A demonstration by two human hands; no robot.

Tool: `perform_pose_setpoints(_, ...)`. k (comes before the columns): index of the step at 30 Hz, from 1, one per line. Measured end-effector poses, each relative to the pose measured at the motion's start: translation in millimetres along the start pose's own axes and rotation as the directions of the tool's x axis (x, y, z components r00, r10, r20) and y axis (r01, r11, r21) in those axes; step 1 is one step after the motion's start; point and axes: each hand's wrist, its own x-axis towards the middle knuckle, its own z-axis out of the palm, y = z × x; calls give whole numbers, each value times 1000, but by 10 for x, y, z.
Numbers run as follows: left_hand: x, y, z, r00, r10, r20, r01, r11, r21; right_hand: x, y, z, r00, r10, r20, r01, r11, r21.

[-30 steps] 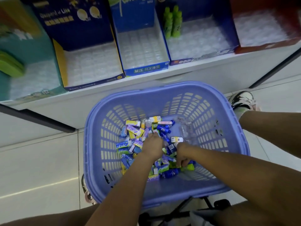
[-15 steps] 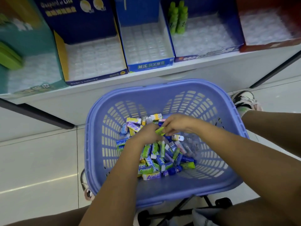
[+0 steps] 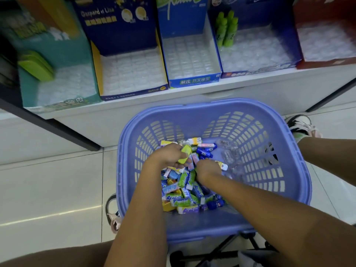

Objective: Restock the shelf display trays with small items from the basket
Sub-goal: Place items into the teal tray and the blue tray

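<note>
As a person sorts inside the basket (image 3: 212,106), the left hand (image 3: 169,157) pinches a lime packet (image 3: 184,156) over its pile (image 3: 185,191) | right hand (image 3: 209,168) sunk in the pile, grip unreadable | best to gather matching packets before lifting.

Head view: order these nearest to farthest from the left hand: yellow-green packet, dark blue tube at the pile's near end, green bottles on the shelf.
1. yellow-green packet: in the grip of the left hand.
2. dark blue tube: near side of the basket, to the right.
3. green bottles: on the shelf, far back, right.
</note>
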Motion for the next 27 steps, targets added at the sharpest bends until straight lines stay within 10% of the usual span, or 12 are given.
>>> perform_pose_setpoints(5, -96, 7, -146, 996, 69, 60, -65, 996, -68, -22, 203, -309, 985, 58, 163, -105, 949, 296)
perform_pose_setpoints(8, -190, 56, -266, 986, 139, 91, -115, 966, -230, -152, 317, -700, 910, -155, 385, -213, 620, 755)
perform_pose_setpoints(13, -522, 306, -520, 957, 254, -140, -290, 829, -479, -576, 259, -1535, 897, -442, 1, 119, 245, 962)
perform_pose_setpoints(20, -1009, 465, -775, 875, 373, -310, -485, 687, -541, -920, -341, -2072, 657, -436, -615, 741, 524, 421)
perform_pose_setpoints(27, -1324, 367, -1050, 645, 398, -653, -731, 569, -376, -999, -855, -2365, 538, -556, -634, 774, 624, 109)
